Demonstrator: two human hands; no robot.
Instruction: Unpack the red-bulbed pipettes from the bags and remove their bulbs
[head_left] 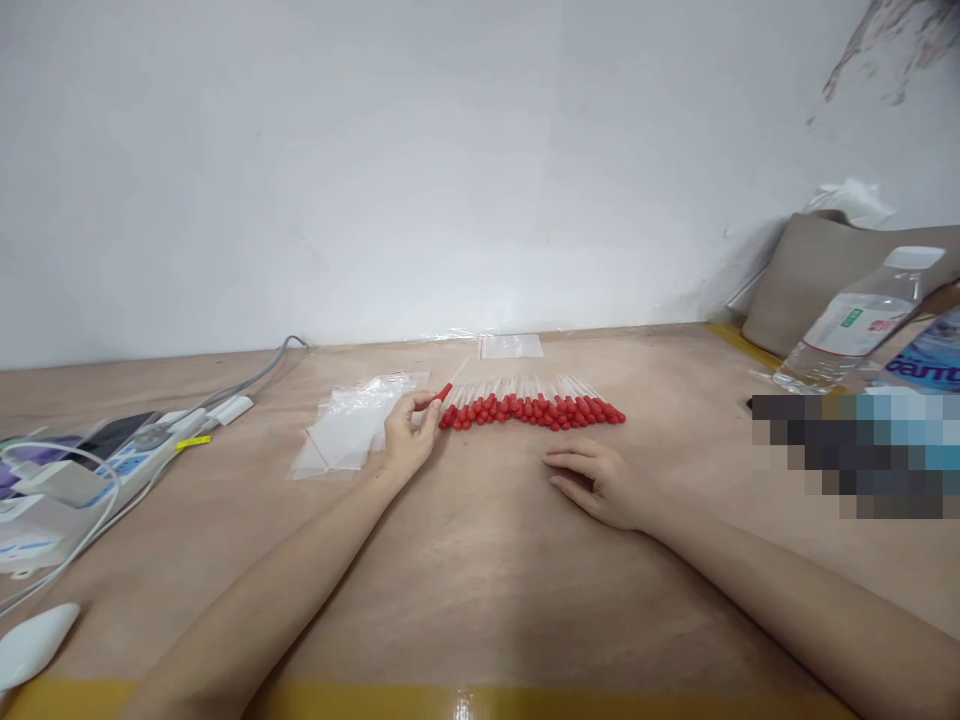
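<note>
My left hand (412,432) pinches the red end of one thin, pale stick (447,391), whose light tip points up and away to the right. Just right of that hand lies a wide row of similar red-ended sticks (525,408), red ends towards me and pale ends towards the wall; their exact kind is too small to tell. My right hand (596,482) rests on the table in front of the row, fingers loosely stretched and holding nothing. Clear plastic bags (337,435) lie overlapped beside my left hand. Another small clear bag (511,346) lies behind the row.
A white power strip (127,480) with cables and plugs spreads over the left side. At the right stand a clear bottle (847,325) with a white cap and a grey-brown bin-like container (787,280). The white wall (420,180) borders the table's back edge.
</note>
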